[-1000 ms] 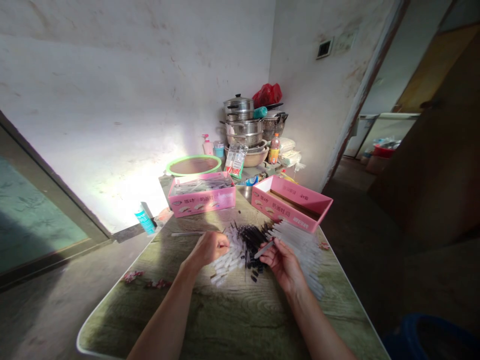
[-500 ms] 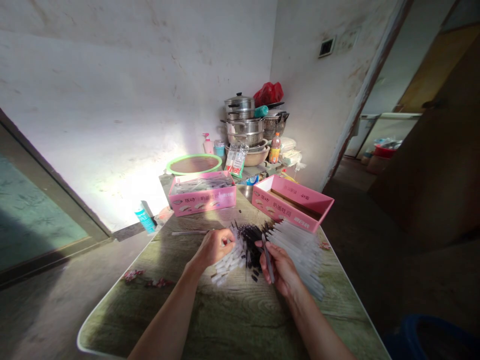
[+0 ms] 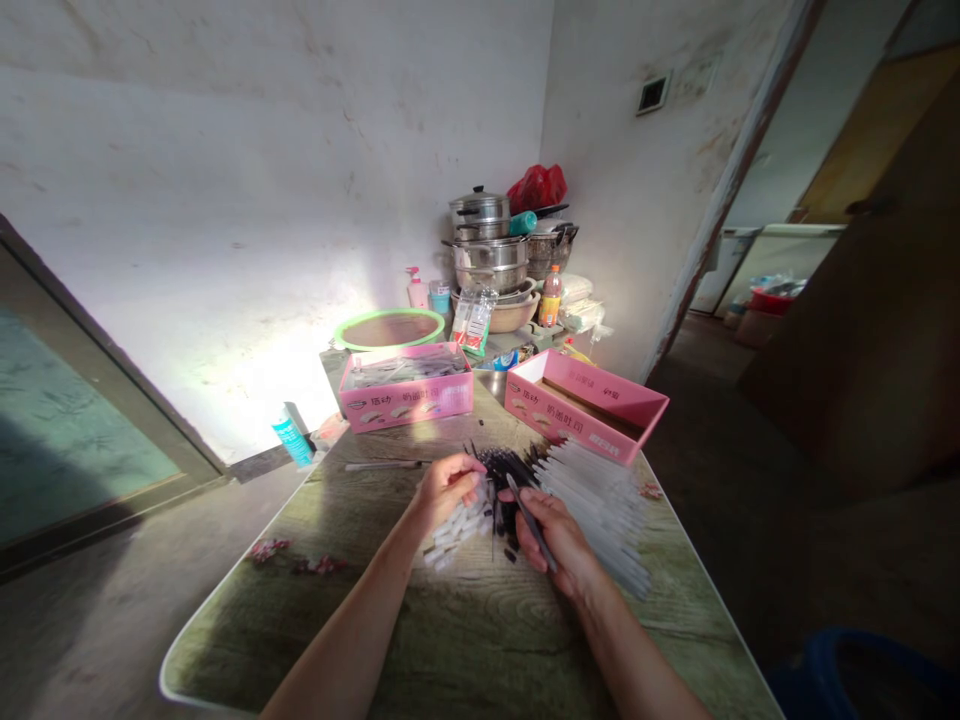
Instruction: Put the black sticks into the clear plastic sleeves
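Observation:
My right hand (image 3: 553, 538) is closed round a slim grey pen (image 3: 531, 522), which slants up and to the left. My left hand (image 3: 452, 486) is just left of it, fingertips pinched together over the edge of the piles; what they hold, if anything, is too small to make out. Between and beyond the hands lies a heap of small black pieces (image 3: 508, 466). Short white pieces (image 3: 459, 530) lie beneath and in front of the left hand. To the right of the right hand, many long translucent tubes (image 3: 596, 500) are stacked side by side.
Behind the piles stand a pink box (image 3: 409, 400) filled with pale sticks and a second pink box (image 3: 585, 405) with its inside partly visible. A thin stick (image 3: 384, 465) lies left on the wood-patterned table (image 3: 465, 650). Stacked pots (image 3: 491, 262) stand in the corner.
My left hand has moved a little right, toward the black pieces and the right hand. The pen in my right hand has tilted further left at its tip.

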The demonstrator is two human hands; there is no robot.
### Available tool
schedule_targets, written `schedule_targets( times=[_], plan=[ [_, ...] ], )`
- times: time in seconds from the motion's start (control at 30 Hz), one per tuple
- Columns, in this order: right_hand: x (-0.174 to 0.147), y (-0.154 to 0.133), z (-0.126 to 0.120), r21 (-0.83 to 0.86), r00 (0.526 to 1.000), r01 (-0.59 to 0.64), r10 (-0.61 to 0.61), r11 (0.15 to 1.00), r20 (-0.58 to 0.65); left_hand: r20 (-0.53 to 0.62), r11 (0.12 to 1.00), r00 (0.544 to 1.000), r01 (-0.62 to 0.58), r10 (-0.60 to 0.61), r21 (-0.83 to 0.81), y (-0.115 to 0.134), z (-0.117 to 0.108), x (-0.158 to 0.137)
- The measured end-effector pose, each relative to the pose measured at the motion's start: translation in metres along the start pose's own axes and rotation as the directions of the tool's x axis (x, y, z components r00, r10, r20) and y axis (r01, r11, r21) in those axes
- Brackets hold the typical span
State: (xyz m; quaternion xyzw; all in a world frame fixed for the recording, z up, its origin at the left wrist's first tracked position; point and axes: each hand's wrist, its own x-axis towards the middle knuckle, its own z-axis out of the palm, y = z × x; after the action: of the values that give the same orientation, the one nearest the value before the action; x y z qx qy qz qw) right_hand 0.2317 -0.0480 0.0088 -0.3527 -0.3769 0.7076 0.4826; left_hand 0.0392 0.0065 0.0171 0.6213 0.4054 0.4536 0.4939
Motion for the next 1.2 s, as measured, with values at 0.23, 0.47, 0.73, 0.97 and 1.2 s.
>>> schedule_targets(
  times=[0.23, 0.47, 0.73, 0.97, 1.2],
  plan=[
    [0.000, 0.001, 0.002, 0.007, 0.998, 0.023, -0.023, 1.000, -0.052, 0.029, 0.997, 0.999, 0.039, -0.037, -0.059, 0.006, 0.000, -0.002],
    [0.003, -0.007, -0.004, 0.093, 0.977, 0.096, -0.076, 0.991, -0.199, 0.088, 0.978, 0.991, 0.116, -0.103, -0.170, 0.006, 0.007, -0.008],
    [0.007, -0.012, -0.019, 0.241, 0.922, 0.277, -0.186, 0.930, -0.340, 0.121, 0.973, 0.986, 0.139, -0.118, -0.182, -0.006, 0.007, -0.007],
    [0.007, -0.012, -0.023, 0.254, 0.875, 0.372, -0.246, 0.893, -0.416, 0.083, 0.982, 0.990, 0.128, -0.118, -0.137, 0.000, 0.004, -0.005],
    [0.008, -0.012, -0.022, 0.230, 0.859, 0.390, -0.262, 0.892, -0.440, -0.203, 0.933, 0.978, 0.021, 0.056, 0.359, -0.010, -0.020, 0.005]
  ],
)
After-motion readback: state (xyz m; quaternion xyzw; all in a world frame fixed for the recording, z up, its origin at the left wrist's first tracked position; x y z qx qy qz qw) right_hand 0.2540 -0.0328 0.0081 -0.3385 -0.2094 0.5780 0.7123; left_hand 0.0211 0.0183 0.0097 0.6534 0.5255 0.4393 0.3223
